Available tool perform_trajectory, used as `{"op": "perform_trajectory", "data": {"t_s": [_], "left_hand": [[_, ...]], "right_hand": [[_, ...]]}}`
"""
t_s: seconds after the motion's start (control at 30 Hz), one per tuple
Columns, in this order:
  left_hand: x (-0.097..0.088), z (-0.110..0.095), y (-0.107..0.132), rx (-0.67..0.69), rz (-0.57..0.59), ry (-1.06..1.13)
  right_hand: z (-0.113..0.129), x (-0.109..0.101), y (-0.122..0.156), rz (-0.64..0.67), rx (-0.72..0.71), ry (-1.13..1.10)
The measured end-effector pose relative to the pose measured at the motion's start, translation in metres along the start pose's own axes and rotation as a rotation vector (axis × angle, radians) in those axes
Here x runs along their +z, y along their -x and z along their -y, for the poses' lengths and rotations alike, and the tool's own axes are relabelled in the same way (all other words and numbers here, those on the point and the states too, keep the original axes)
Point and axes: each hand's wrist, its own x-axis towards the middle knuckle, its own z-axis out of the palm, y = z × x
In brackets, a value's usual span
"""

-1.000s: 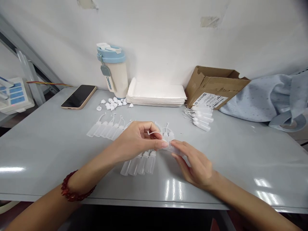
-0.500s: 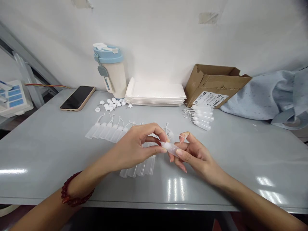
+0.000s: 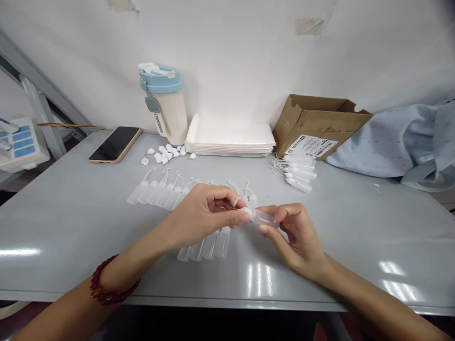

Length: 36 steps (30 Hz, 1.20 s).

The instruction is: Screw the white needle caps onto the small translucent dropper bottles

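A small clear plastic squeeze bottle (image 3: pixel 262 217) is held level above the grey table (image 3: pixel 355 237) between both hands. My right hand (image 3: pixel 296 237) pinches its body. My left hand (image 3: pixel 208 213) pinches its white cap end, thumb and fingers closed. A row of the same little bottles (image 3: pixel 159 192) with tethered caps lies behind my left hand. A second row of bottles (image 3: pixel 204 246) lies partly under my left wrist. A small pile of capped bottles (image 3: pixel 296 171) rests farther right, by the box.
At the back stand a cream tumbler with blue lid (image 3: pixel 165 106), a stack of white trays (image 3: pixel 231 137), an open cardboard box (image 3: pixel 318 125) and blue cloth (image 3: pixel 401 139). A phone (image 3: pixel 114 144) and loose white caps (image 3: pixel 165 152) lie back left.
The bottle was lifted from the table, then turned level. My right hand's fingers have closed over its body, and my left fingertips have moved onto the cap end.
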Motion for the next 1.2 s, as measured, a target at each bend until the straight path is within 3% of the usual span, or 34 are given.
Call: {"op": "perform_trajectory", "data": {"t_s": [0.13,0.2,0.27,0.47,0.57,0.67,0.8,0.87,0.97,1.1,1.2], "left_hand": [[0.000,0.002,0.001,0.294,-0.037,-0.330],[0.000,0.003,0.000,0.342,-0.039,-0.408],[0.002,0.003,-0.002,0.299,-0.034,-0.355],[0.005,-0.002,-0.002,0.002,-0.001,-0.114],[0.006,-0.002,0.000,-0.038,0.048,-0.122],[0.007,0.002,0.000,0.124,0.001,-0.319],[0.008,0.014,-0.002,0.505,-0.070,-0.628],[0.009,0.017,-0.003,0.582,-0.088,-0.674],[0.010,0.013,-0.003,0.521,-0.115,-0.585],[0.011,0.002,0.001,0.271,-0.072,-0.389],[0.011,0.000,0.003,0.197,-0.054,-0.352]], "right_hand": [[0.000,-0.003,-0.005,0.090,0.199,-0.163],[0.000,-0.003,-0.007,0.101,0.230,-0.188],[0.000,-0.002,-0.007,0.088,0.190,-0.136],[-0.004,0.002,-0.002,-0.046,-0.079,0.129],[-0.008,0.002,0.000,-0.113,-0.228,0.299],[-0.009,0.000,0.000,-0.104,-0.230,0.330],[-0.001,-0.003,-0.004,0.050,0.080,0.009],[0.003,-0.005,-0.007,0.110,0.214,-0.167],[0.005,-0.006,-0.008,0.116,0.259,-0.254],[0.002,-0.004,-0.004,0.052,0.087,-0.043],[-0.001,-0.002,-0.002,-0.002,-0.051,0.125]]}}
